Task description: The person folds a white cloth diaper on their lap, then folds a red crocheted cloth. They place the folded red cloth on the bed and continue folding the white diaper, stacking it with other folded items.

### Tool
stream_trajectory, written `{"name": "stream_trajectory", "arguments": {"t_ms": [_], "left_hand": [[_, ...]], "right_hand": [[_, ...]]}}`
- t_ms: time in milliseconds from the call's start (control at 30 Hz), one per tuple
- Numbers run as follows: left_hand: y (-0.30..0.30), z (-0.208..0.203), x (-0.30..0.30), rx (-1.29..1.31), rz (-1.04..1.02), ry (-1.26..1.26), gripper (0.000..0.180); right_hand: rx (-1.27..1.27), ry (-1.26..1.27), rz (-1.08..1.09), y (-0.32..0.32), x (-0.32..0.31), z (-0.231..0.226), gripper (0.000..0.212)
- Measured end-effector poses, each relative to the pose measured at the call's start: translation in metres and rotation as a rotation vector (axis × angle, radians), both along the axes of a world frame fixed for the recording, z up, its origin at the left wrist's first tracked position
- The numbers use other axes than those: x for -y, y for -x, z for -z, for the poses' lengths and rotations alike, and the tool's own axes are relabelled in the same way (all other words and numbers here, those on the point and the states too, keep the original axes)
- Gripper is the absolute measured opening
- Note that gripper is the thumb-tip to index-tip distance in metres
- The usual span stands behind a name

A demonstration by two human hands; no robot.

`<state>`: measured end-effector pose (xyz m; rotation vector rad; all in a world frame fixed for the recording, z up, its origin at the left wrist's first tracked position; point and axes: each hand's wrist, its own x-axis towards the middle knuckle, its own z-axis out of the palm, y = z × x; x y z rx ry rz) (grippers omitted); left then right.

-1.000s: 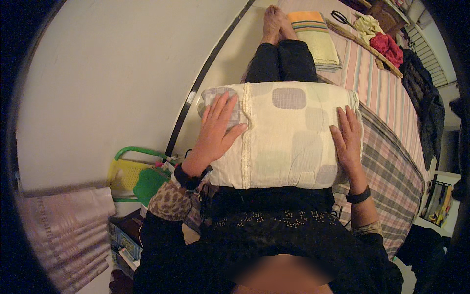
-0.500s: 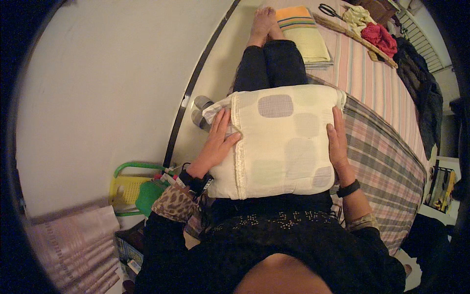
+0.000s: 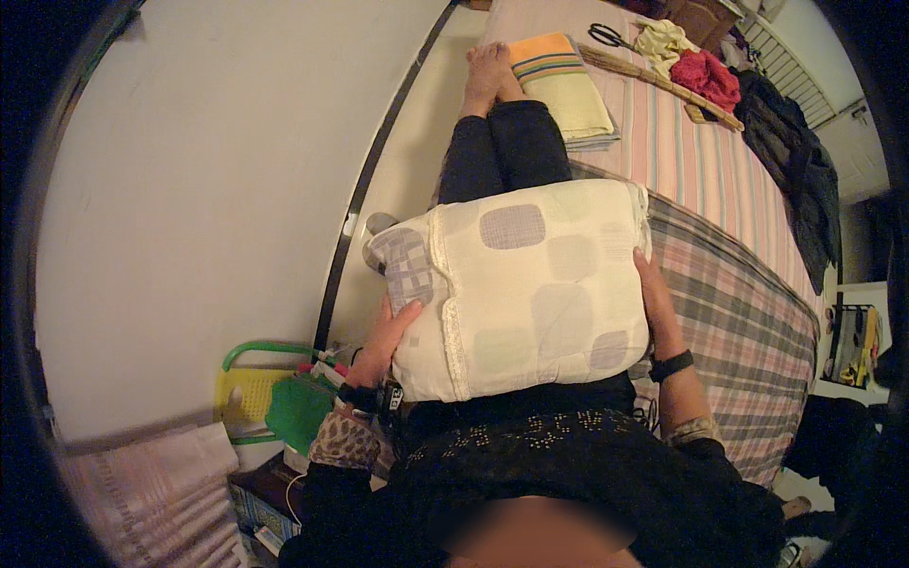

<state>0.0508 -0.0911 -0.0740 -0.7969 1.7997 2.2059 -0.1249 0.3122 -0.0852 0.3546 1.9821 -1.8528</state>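
Across my lap lies a plump cream pillow (image 3: 530,284) with rounded grey and pale green patches. A lace-trimmed seam runs down it near the left end, and a grey checked part (image 3: 409,267) shows beyond the seam. My left hand (image 3: 386,333) grips the pillow's near left edge, thumb on top and the other fingers mostly hidden at the side. At the right edge my right hand (image 3: 656,301) presses against the pillow's side. Its thumb shows, while its other fingers are partly out of sight behind the edge.
Under my legs is a bed with a striped sheet (image 3: 691,142) and a plaid cover (image 3: 729,331). Folded towels (image 3: 568,95), scissors (image 3: 606,36), a brush (image 3: 663,83) and crumpled red cloth (image 3: 705,80) lie there. A green-yellow chair (image 3: 244,393) stands left, by the wall.
My left hand has slid from the top of the pillow's left end toward me, down to its edge. More of the checked part shows. My right hand has shifted nearer along the right side.
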Motion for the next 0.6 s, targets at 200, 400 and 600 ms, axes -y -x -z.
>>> {"name": "stream_trajectory", "arguments": {"t_ms": [200, 400, 600], "left_hand": [[-0.004, -0.009, -0.005, 0.153, -0.035, -0.484, 0.055], [-0.001, -0.015, -0.002, 0.283, 0.011, -0.617, 0.052], [-0.004, -0.004, 0.008, 0.144, 0.096, -0.322, 0.051]], "right_hand": [[0.224, 0.25, -0.268, 0.014, -0.013, 0.025, 0.065], [0.135, 0.292, -0.376, 0.019, -0.013, 0.037, 0.055], [0.261, 0.409, -0.175, 0.009, -0.015, 0.022, 0.054]]}}
